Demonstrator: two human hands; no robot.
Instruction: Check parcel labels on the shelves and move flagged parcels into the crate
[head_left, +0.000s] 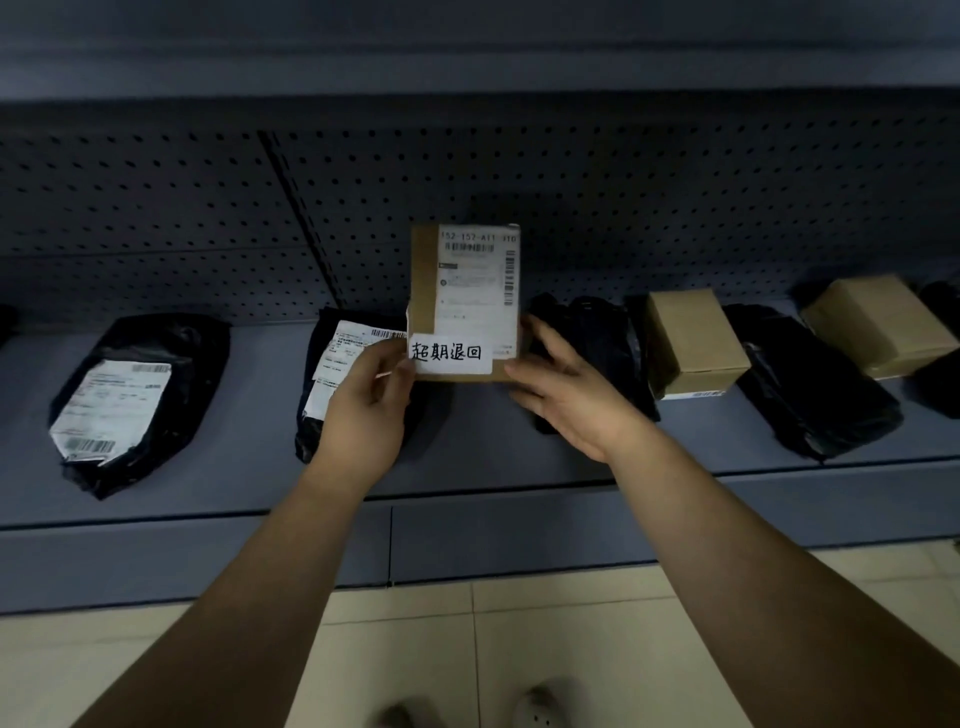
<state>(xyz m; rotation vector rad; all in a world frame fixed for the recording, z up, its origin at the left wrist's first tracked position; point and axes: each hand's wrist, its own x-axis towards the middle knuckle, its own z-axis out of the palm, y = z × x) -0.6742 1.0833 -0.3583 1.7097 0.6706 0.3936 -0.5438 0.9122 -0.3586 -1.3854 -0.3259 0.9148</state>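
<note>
I am looking down at the grey shelf (249, 415), and I am giving every place from the cardboard box (423, 291), which is being held upright above it, long axis running vertical, printed face turned towards me. The box is sitting clear of the shelf board and between both hands, neither one nearer than the other. The crate is not showing, so I am judging the coming move to be a carry away from the shelf. Left of the box, two black mailer bags (140, 405) are lying flat, their white labels too blurred to read. Right of it, more black bags and two plain brown cartons (691, 338) are resting. The left hand (369, 400) is pinching the box's lower left corner, thumb on the front. The right hand (566, 384) is clamping the lower right corner, thumb in front and fingers passing behind. The shipping label (478, 280) is showing "152-152-A11" above barcodes, with the finer print unreadable. Below it, a white sticker (451, 354) is carrying the handwriting "超期退回", which I am taking as the flag.
</note>
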